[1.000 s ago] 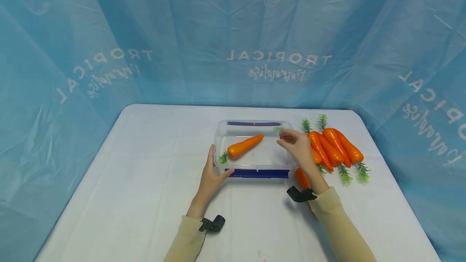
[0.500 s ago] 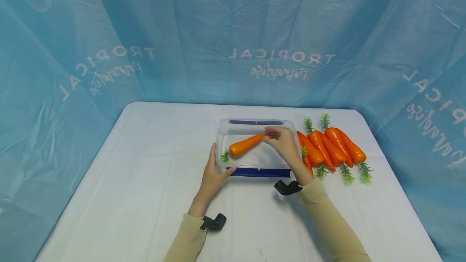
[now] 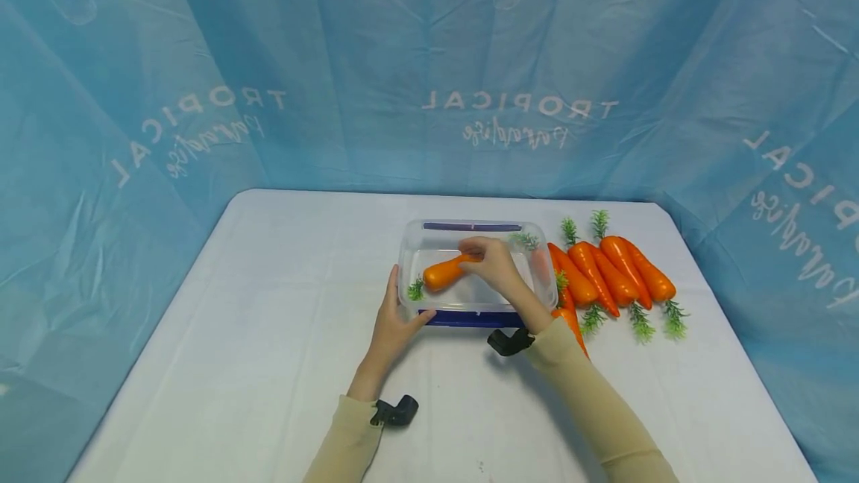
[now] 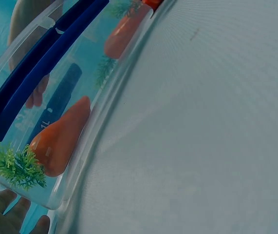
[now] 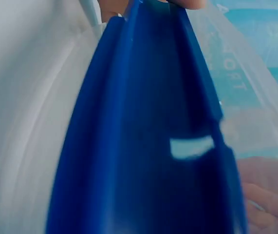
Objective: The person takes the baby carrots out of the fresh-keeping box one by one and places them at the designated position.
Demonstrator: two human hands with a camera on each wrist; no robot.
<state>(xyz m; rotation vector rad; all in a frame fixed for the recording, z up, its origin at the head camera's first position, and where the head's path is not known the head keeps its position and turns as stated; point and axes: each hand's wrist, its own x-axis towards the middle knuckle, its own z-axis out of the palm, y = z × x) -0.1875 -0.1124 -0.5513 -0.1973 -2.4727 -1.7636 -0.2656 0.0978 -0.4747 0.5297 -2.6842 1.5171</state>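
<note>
My left hand (image 3: 391,328) grips the near left corner of a clear plastic food container (image 3: 463,298) with blue latch flaps, its thumb at the front latch. Inside lies an orange carrot (image 3: 439,274) with a green leafy tuft (image 3: 416,289) at the left. My right hand (image 3: 493,263) reaches over the container and covers the carrot's narrow end in the head view. In the left wrist view, the right hand's fingertips (image 4: 37,95) hang loose, apart from the carrot (image 4: 56,148) in the picture. The right wrist view shows mostly the blue latch flap (image 5: 143,107).
Several carrots (image 3: 614,274) with green tufts lie bunched to the right of the container. Another carrot (image 3: 540,263) shows through its right wall; whether inside or outside I cannot tell. The white table (image 3: 295,304) is backed by a blue curtain (image 3: 376,58).
My right hand has moved left from the container's right side to over the carrot. The left hand still holds the corner, and the carrot inside has stayed in place.
</note>
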